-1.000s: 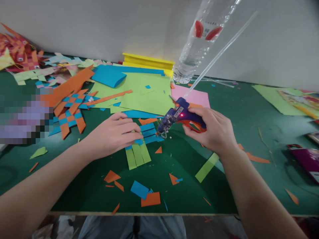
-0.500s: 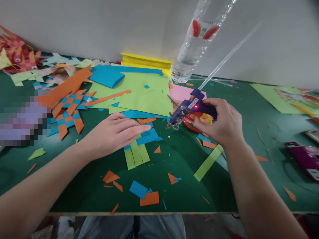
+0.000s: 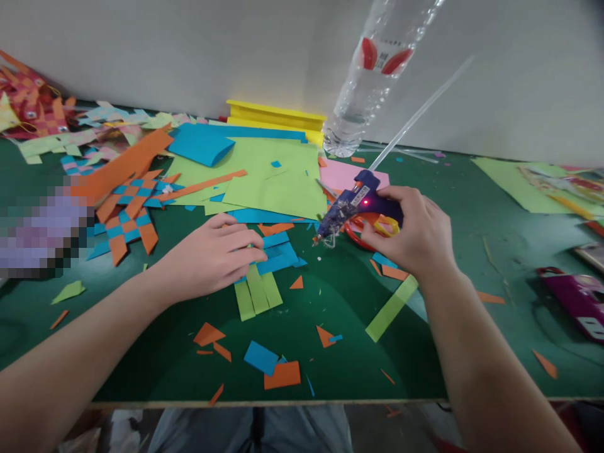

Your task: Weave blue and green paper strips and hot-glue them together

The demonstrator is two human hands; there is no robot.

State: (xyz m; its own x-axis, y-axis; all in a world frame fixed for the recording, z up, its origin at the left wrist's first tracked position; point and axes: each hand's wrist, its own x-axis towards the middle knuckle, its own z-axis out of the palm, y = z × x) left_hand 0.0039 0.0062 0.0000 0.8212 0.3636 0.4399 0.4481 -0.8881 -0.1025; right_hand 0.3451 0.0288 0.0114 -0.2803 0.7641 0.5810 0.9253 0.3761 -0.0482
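My right hand is closed on the handle of a dark blue glue gun. A red light glows on the glue gun, a long clear glue stick rises from its back, and its nozzle points down left, just above the table. My left hand rests at a piece of woven paper strips, blue across green, lying flat. Its fingers are bent with their tips on the blue strips; the thumb is hidden. Scissors with red handles lie partly beneath the glue gun.
A clear water bottle stands at the back. Green sheets and a blue sheet lie behind my left hand. Finished woven paper pieces are at left, with paper scraps along the front. A purple case sits at right.
My left hand's index finger, stretched out before, has bent and drawn back onto the blue strips. The right hand and glue gun have shifted slightly left and down.
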